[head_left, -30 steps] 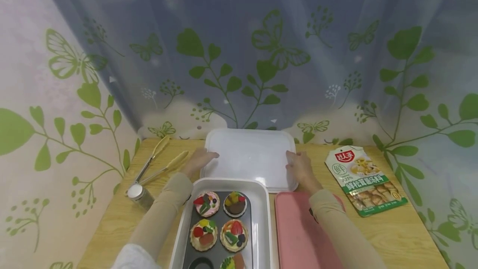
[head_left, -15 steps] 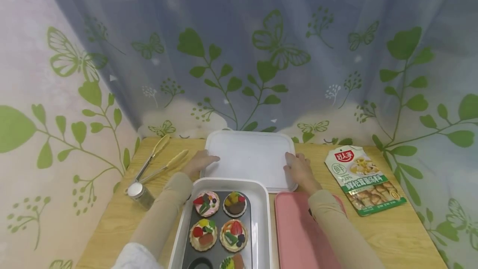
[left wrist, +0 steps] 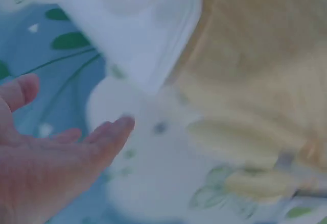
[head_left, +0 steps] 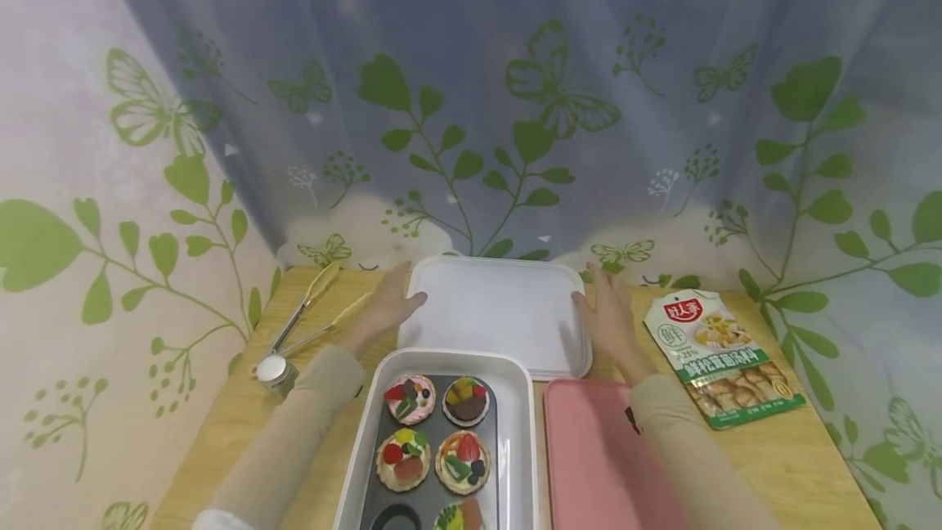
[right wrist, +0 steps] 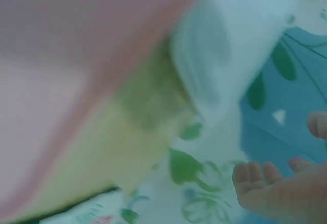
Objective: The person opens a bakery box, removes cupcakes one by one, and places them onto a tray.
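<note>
A white rectangular lid (head_left: 493, 313) lies at the back of the wooden table, against the patterned cloth. My left hand (head_left: 381, 307) is at its left edge, fingers spread and straight; the left wrist view shows the hand (left wrist: 61, 152) with nothing in it. At the lid's right edge my right hand (head_left: 607, 313) has its fingers extended, and the right wrist view shows this hand (right wrist: 283, 183) apart from the lid. In front of the lid stands a white box (head_left: 524, 440), holding a dark muffin tin (head_left: 434, 464) with several fruit tarts (head_left: 462, 462).
Tongs (head_left: 298, 317) with yellow tips and a metal-capped shaker jar (head_left: 275, 373) are at the left. A pink board (head_left: 596, 456) lies right of the box, partly under my right forearm. Farther right is a food packet (head_left: 724, 358) with mushrooms printed on it.
Both hands have let go of the lid's sides and moved slightly outward, fingers straightening. The lid stays at the back; the view has shifted a little.
</note>
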{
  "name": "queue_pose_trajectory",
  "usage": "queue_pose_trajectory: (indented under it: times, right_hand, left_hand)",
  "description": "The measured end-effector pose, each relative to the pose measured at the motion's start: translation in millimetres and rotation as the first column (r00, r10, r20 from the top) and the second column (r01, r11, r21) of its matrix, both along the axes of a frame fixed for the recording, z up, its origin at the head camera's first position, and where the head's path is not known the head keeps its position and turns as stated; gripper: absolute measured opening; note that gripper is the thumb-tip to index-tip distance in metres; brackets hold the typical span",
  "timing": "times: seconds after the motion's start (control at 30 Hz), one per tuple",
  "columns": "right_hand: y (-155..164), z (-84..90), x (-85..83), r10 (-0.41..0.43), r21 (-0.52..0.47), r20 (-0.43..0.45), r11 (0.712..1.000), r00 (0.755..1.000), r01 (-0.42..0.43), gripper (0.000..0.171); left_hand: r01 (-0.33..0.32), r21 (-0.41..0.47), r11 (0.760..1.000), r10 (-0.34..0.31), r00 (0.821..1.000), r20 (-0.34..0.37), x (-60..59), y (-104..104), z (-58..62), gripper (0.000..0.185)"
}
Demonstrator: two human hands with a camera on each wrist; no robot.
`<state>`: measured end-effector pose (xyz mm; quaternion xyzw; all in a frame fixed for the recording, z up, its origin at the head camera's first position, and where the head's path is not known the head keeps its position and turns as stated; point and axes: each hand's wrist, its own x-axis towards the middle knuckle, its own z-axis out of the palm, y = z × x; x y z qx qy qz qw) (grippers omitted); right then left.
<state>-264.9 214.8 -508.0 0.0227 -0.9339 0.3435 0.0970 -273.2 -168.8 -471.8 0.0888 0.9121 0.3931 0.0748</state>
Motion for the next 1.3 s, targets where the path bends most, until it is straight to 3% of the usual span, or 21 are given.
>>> queue_pose_trajectory:
  times: [0.07,0.2,0.37,0.4,0.47,0.57,0.6,0.63,0.7,0.73,0.87,0.97,1.07,1.3]
  right_hand:
    - [-0.6,12.5,3.4,-0.004,-0.025,-0.069,1.0,0.998,0.002,0.065]
    - [-5.0,35.0,10.2,0.012,-0.052,-0.204,0.998,0.979,-0.023,0.068]
    - [-16.6,57.6,26.2,0.026,-0.067,-0.307,0.997,0.951,-0.049,0.073]
    - [-19.7,61.5,29.4,0.039,-0.062,-0.338,0.996,0.94,-0.063,0.074]
    - [-27.2,68.0,35.9,0.075,-0.036,-0.409,0.995,0.91,-0.098,0.076]
    - [-40.4,72.5,44.7,0.129,0.0,-0.483,0.989,0.866,-0.148,0.079]
    - [-45.3,72.5,48.1,0.148,0.007,-0.493,0.986,0.858,-0.166,0.08]
    - [-50.2,71.5,51.4,0.164,0.013,-0.494,0.983,0.854,-0.181,0.082]
    - [-60.2,68.3,59.2,0.194,0.013,-0.47,0.977,0.861,-0.213,0.085]
    - [-65.1,65.9,63.1,0.211,0.015,-0.454,0.973,0.866,-0.229,0.086]
    - [-82.4,55.1,76.8,0.288,0.044,-0.399,0.954,0.871,-0.295,0.088]
    - [-92.9,44.2,84.6,0.356,0.081,-0.353,0.933,0.865,-0.351,0.089]
    - [-102.5,34.1,91.7,0.428,0.123,-0.305,0.903,0.851,-0.411,0.089]
    - [-120.0,14.7,104.7,0.517,0.205,-0.236,0.854,0.823,-0.478,0.088]
  left_hand:
    - [0.003,-0.061,0.998,-0.007,0.998,-0.06,12.5,-2.8,14.6,0.074]
    - [0.029,-0.084,0.996,-0.045,0.981,-0.19,42.9,-11.5,40.2,0.071]
    - [0.018,-0.126,0.992,-0.062,0.932,-0.357,78.1,-18.9,54.6,0.074]
    - [0.009,-0.162,0.987,-0.074,0.913,-0.401,83.1,-19.4,54.5,0.073]
    - [-0.003,-0.265,0.964,-0.133,0.858,-0.497,89.9,-19.9,51.0,0.07]
    - [-0.032,-0.446,0.894,-0.276,0.747,-0.605,95.4,-19.3,37.8,0.066]
    - [-0.035,-0.495,0.868,-0.324,0.716,-0.619,95.9,-19.5,31.2,0.065]
    - [-0.029,-0.526,0.85,-0.36,0.698,-0.619,96.7,-19.7,24.7,0.065]
    - [-0.011,-0.563,0.826,-0.397,0.698,-0.596,98.6,-21.2,11.3,0.065]
    - [0.001,-0.566,0.825,-0.399,0.709,-0.582,99.1,-22.3,5.0,0.064]
    - [0.015,-0.569,0.822,-0.374,0.768,-0.519,103.9,-28.9,-11.9,0.056]
    - [0.031,-0.557,0.83,-0.337,0.824,-0.456,108.0,-33.0,-18.7,0.053]
    - [0.044,-0.536,0.843,-0.307,0.858,-0.413,109.7,-35.0,-23.3,0.051]
    - [0.065,-0.528,0.847,-0.305,0.872,-0.382,108.0,-36.8,-30.0,0.049]
